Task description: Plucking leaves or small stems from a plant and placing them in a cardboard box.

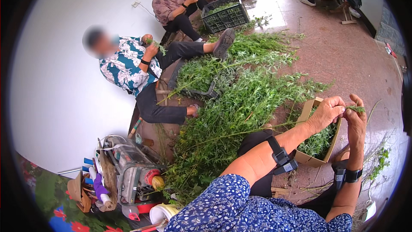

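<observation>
My left hand (328,111) pinches the end of a long thin green stem that runs back below my forearm towards the heap. Close against it, my right hand (355,116) holds a small green leafy sprig (355,109) between thumb and fingers. Both hands are above a cardboard box (333,145) partly filled with cut green leaves (317,143). A large heap of leafy green stalks (238,112) lies on the floor to the left of the box. Which fingers bear on the stem is partly hidden.
Beside the heap, a seated person (128,61) holds a sprig over a dark crate (212,91) of greens. Farther back, another person (173,6) sits by a black plastic crate (225,17). Tools and a white bucket (157,214) stand lower left. Loose stems (379,161) lie at right.
</observation>
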Action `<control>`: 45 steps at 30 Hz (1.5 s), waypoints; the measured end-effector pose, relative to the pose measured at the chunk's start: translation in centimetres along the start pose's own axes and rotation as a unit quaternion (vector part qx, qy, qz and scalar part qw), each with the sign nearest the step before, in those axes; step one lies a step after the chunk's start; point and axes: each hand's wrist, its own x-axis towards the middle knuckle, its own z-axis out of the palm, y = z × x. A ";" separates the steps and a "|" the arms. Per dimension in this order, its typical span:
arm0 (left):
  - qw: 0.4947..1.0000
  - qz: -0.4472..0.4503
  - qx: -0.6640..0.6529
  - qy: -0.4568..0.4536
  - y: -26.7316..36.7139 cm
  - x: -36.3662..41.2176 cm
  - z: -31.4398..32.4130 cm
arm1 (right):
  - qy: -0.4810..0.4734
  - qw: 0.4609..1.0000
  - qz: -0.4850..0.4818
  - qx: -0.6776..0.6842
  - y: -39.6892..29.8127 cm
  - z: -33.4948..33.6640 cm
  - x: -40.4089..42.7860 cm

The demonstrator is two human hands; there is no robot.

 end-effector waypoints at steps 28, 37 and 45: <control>0.984 -0.037 -0.138 -0.108 -0.8 0.2 -0.9 | -0.120 0.992 -0.006 -0.036 0.1 -2.1 0.1; 0.989 -0.023 -0.124 -0.078 -0.5 0.1 -1.2 | -0.050 0.998 0.017 -0.040 0.1 -1.3 0.1; 0.986 -0.013 -0.162 -0.040 -0.8 0.4 -1.5 | -0.055 0.989 -0.001 -0.137 0.1 -1.4 0.6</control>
